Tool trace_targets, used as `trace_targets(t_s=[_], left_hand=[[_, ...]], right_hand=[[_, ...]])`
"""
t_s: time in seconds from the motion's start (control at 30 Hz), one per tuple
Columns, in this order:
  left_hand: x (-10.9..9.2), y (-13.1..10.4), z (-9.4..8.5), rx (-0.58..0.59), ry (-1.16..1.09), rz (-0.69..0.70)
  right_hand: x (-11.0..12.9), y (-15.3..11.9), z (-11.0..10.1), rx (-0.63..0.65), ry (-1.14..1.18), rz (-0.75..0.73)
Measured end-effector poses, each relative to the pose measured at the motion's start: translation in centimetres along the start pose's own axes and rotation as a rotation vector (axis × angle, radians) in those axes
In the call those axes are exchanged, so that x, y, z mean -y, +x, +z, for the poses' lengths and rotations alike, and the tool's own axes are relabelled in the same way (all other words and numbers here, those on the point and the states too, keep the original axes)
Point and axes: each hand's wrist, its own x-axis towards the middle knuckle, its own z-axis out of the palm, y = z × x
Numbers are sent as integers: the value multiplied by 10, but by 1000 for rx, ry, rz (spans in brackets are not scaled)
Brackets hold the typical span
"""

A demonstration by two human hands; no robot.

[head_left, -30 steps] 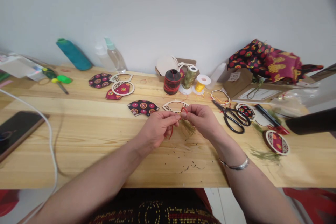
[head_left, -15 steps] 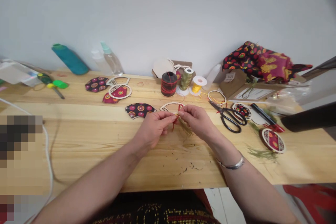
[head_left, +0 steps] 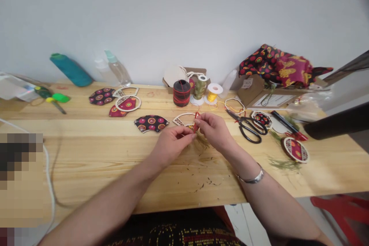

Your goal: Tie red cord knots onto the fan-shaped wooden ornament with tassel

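Observation:
My left hand (head_left: pixel 173 145) and my right hand (head_left: pixel 215 131) meet over the middle of the table, thumbs and index fingers pinched close together. Between them runs a thin red cord (head_left: pixel 196 116), its upper loop rising beside my right fingertips. Both pinches appear to be on this cord, though the fingers partly cover it. A bundle of green grass-like strands (head_left: pixel 203 141) hangs below my right fingers. Just behind the hands lies a fan-shaped pale wooden frame (head_left: pixel 179 119), partly covered. Left of it is a fan-shaped piece of patterned black fabric (head_left: pixel 151 123).
Black-handled scissors (head_left: pixel 250 128) lie right of my hands. Behind stand a red-and-black thread spool (head_left: pixel 181 94), a green spool (head_left: pixel 200 87) and a yellow spool (head_left: pixel 213 94). A cardboard box (head_left: pixel 266 94) holds patterned cloth; a round ornament (head_left: pixel 296 150) lies at right.
My left fingertips have shifted slightly down, apart from the right ones, and the red loop shows more. The whole view has moved a little.

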Motion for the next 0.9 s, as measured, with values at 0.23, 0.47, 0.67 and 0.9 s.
trace_targets(t_s=[0.23, 0.47, 0.67, 0.9], left_hand=[[3, 1, 1, -8, 168, 111], [3, 1, 0, 19, 164, 132], [-1, -1, -1, 1, 251, 88], [6, 1, -5, -358, 130, 333]], right_hand=[[5, -3, 3, 96, 370, 163], [5, -5, 4, 175, 465, 167], [6, -5, 2, 143, 440, 178], [5, -4, 2, 82, 251, 125]])
